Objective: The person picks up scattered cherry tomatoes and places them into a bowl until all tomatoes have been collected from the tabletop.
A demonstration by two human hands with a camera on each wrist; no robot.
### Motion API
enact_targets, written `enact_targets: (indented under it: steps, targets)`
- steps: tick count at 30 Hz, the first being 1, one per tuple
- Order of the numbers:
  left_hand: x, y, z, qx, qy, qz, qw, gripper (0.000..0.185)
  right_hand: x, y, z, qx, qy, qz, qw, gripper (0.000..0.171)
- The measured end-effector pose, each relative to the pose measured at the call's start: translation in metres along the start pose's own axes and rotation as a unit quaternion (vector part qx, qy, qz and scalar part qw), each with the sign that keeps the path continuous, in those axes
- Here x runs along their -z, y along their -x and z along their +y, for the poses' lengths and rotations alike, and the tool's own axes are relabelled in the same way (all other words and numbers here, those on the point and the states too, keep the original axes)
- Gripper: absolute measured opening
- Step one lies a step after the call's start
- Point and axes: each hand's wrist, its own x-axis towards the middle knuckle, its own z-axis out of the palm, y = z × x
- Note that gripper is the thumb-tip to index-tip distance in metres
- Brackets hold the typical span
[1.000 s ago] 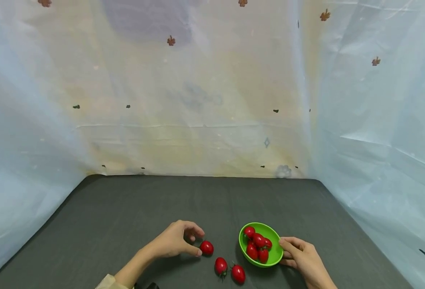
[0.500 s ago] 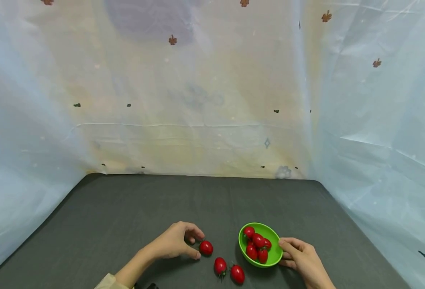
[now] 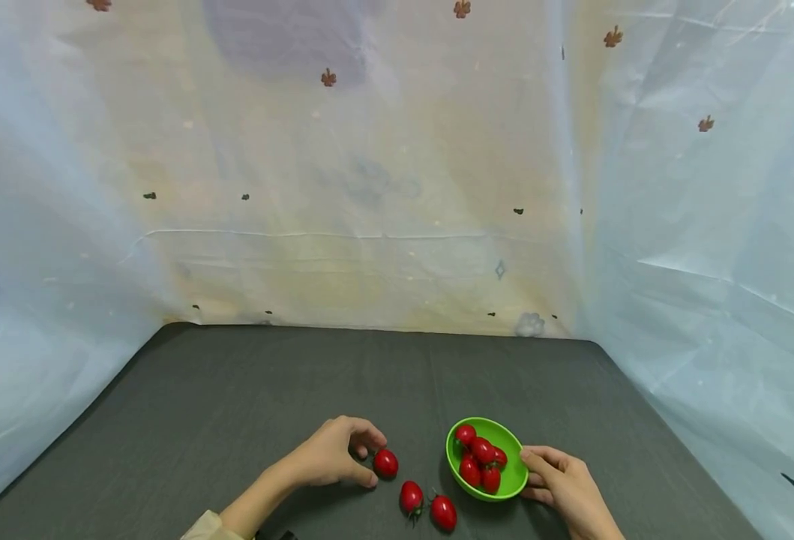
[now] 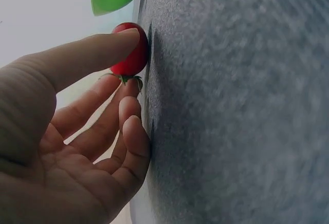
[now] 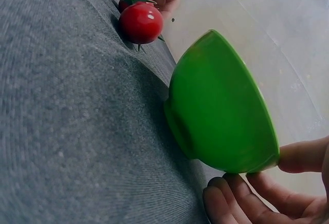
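My left hand point(image 3: 339, 452) is beside a red cherry tomato point(image 3: 386, 463) on the dark cloth. Its thumb and fingers are parted and loosely bent. In the left wrist view, the thumb overlaps this tomato point(image 4: 132, 54), and fingertips lie close to its green stem. With thumb and fingers, my right hand point(image 3: 558, 480) grips the right rim of a green bowl point(image 3: 507, 481). Several cherry tomatoes point(image 3: 483, 450) lie inside it. Seen from the right wrist, the outside of the bowl point(image 5: 218, 106) hides its contents, and the thumb is at the rim with fingers underneath.
Two more cherry tomatoes, one with its stem toward me point(image 3: 411, 498) and one farther right point(image 3: 444, 513), lie between the left hand and the bowl. Dark cloth point(image 3: 302, 375) covers the table. Pale patterned sheeting point(image 3: 383, 187) hangs behind it and at both sides.
The view has shifted slightly. Both hands, the bowl and the tomatoes keep practically the same places relative to each other.
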Motion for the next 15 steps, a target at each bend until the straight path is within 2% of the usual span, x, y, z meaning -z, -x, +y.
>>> enact_targets:
  steps: [8,15]
  targets:
    - [-0.0049,-0.0014,0.001,-0.013,-0.006,0.007,0.9999,0.045,0.0016,-0.0009,0.0002,0.008,0.001,-0.002,1.0,0.04]
    - [-0.008,0.0005,0.0007,-0.016,-0.01,-0.003,0.9998,0.047,-0.0001,0.0015,0.001,0.007,0.002,-0.004,1.0,0.039]
